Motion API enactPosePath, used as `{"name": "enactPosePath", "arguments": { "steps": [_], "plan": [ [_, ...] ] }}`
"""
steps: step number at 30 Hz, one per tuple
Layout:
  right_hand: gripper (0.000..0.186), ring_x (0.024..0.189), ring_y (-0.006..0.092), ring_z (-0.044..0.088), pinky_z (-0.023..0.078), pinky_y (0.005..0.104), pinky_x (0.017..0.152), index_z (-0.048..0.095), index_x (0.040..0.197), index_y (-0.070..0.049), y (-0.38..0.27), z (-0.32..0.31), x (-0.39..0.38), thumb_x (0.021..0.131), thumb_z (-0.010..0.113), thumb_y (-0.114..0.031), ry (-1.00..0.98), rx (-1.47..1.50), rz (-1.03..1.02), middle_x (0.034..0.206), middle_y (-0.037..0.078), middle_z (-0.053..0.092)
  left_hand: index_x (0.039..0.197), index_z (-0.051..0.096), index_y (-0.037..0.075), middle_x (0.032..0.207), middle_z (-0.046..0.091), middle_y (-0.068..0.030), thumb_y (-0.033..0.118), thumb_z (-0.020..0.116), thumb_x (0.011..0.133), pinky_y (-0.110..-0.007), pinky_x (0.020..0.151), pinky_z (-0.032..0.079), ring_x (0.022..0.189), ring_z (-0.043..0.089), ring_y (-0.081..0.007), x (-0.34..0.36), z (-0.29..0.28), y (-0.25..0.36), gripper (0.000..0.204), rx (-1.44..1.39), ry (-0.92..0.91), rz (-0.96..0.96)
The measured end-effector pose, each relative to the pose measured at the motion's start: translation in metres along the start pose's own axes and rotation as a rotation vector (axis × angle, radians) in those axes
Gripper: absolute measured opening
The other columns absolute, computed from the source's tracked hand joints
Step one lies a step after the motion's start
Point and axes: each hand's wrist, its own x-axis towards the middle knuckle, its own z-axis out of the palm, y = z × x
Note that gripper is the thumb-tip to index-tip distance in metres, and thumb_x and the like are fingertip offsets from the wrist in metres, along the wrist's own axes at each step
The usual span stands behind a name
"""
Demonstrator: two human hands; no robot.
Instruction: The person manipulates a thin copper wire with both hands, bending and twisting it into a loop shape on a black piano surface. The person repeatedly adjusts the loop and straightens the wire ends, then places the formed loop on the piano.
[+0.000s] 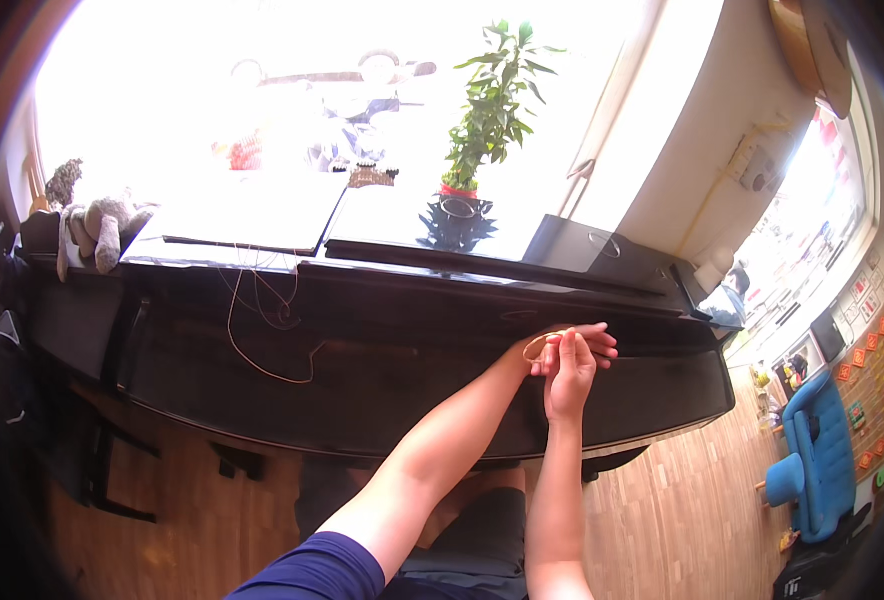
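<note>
A thin tan cord loop (533, 345) like a bracelet curves at my left wrist. My right hand (568, 385) comes up under that wrist with fingers and thumb pinched together on the loop. Reaching to the right behind it, my left hand (596, 341) has its fingers stretched out, partly covered by the right hand. Both hands hover over the black, piano-like cabinet (412, 390). Whether the loop has a clasp is too small to make out.
Thin cords (232, 335) trail over the cabinet's front at left. On its top stand a leafy potted plant (487, 110) and a grey plush toy (109, 222). A blue sofa (824, 460) is at the far right on the wooden floor (677, 510).
</note>
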Motion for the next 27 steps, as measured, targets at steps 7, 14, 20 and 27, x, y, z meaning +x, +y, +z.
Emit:
{"name": "enactPosePath", "arguments": {
  "steps": [7,14,20,27],
  "plan": [
    [0.029,0.052,0.0108,0.056,0.047,0.0247,0.047,0.069,0.093,0.001,0.005,-0.023,0.004,0.101,0.059,-0.025,-0.005,-0.291,0.152,0.065,0.002,0.059,0.12,0.065,0.002,0.127,0.064,-0.0142,0.054,0.038,0.102,-0.029,0.063,0.051,0.098,0.063,-0.0237,-0.064,0.039,0.048,0.061,-0.085,0.21,-0.073],
    [0.026,0.061,0.0121,0.064,0.05,0.0249,0.049,0.068,0.095,0.001,0.023,-0.003,0.031,0.1,0.058,-0.022,-0.423,-0.434,0.284,0.073,0.005,0.067,0.136,0.053,0.001,0.102,0.064,-0.0079,0.041,0.044,0.105,-0.027,0.07,0.049,0.073,0.06,-0.0131,-0.14,0.055,0.088,0.051,0.41,0.478,-0.11],
    [0.019,0.064,0.0108,0.064,0.049,0.0243,0.05,0.072,0.099,-0.004,0.035,0.043,0.045,0.097,0.059,-0.016,-0.704,-0.524,0.406,0.076,0.005,0.068,0.132,0.055,0.001,0.088,0.069,-0.0107,0.03,0.056,0.102,-0.03,0.065,0.052,0.073,0.066,-0.0158,-0.192,0.079,0.095,0.042,1.191,0.856,-0.133],
    [0.02,0.065,0.0084,0.062,0.049,0.0242,0.052,0.072,0.105,-0.005,0.022,0.047,0.053,0.096,0.065,-0.022,-0.825,-0.616,0.492,0.079,0.004,0.068,0.127,0.062,0.004,0.103,0.07,-0.0139,0.012,0.071,0.09,-0.034,0.08,0.056,0.095,0.071,-0.0271,-0.215,0.072,0.084,0.039,1.557,0.806,0.334]
  ]
}}
